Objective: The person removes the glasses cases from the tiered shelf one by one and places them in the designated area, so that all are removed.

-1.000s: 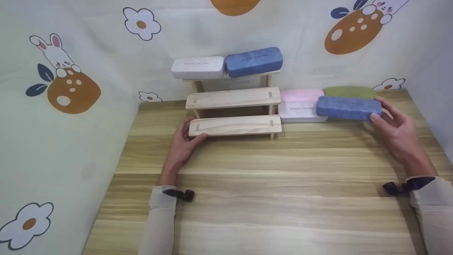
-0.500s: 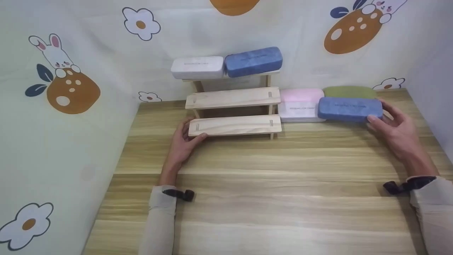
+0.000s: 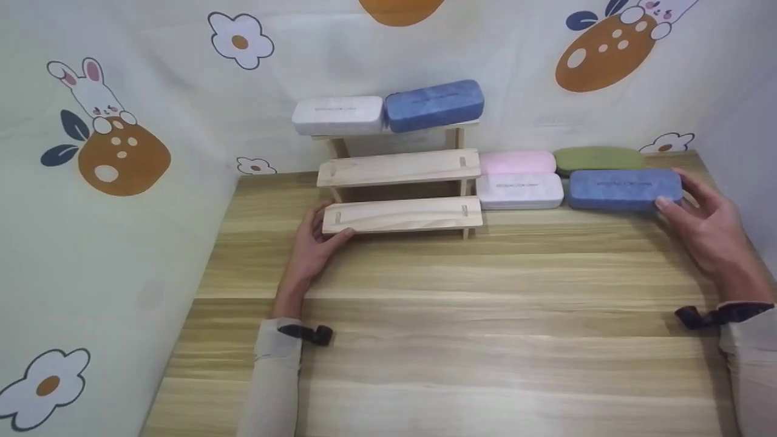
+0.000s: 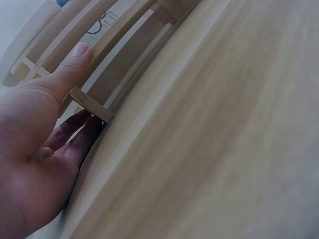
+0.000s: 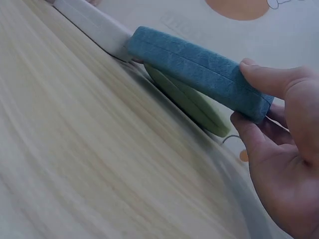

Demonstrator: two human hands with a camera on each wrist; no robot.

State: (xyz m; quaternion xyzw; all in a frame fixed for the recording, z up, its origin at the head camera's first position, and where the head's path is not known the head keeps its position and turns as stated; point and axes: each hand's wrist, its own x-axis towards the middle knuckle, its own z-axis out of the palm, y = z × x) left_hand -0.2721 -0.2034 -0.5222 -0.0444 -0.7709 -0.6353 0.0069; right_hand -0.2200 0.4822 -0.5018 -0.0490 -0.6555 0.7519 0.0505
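A blue glasses case [image 3: 625,189] is in my right hand [image 3: 707,227], which grips its right end between thumb and fingers. The right wrist view shows this case [image 5: 199,69] held off the table, in front of a green glasses case [image 5: 192,102]. At the left, my left hand [image 3: 315,243] grips the left end of the lowest step of a three-tier wooden rack [image 3: 400,215]. Its thumb lies on the step's front edge, and the fingers reach behind the end in the left wrist view. A white glasses case [image 3: 340,115] and another blue glasses case [image 3: 436,106] rest on the top tier.
Right of the rack, a white glasses case [image 3: 520,190] lies in front of a pink glasses case [image 3: 518,162]. The wood-grain table [image 3: 461,328] extends toward me. A printed cloth wall [image 3: 516,60] stands behind the rack, with another at the left.
My right hand has moved the blue glasses case to the right, away from the white one, and slightly toward me. The left hand and the rack have stayed in place.
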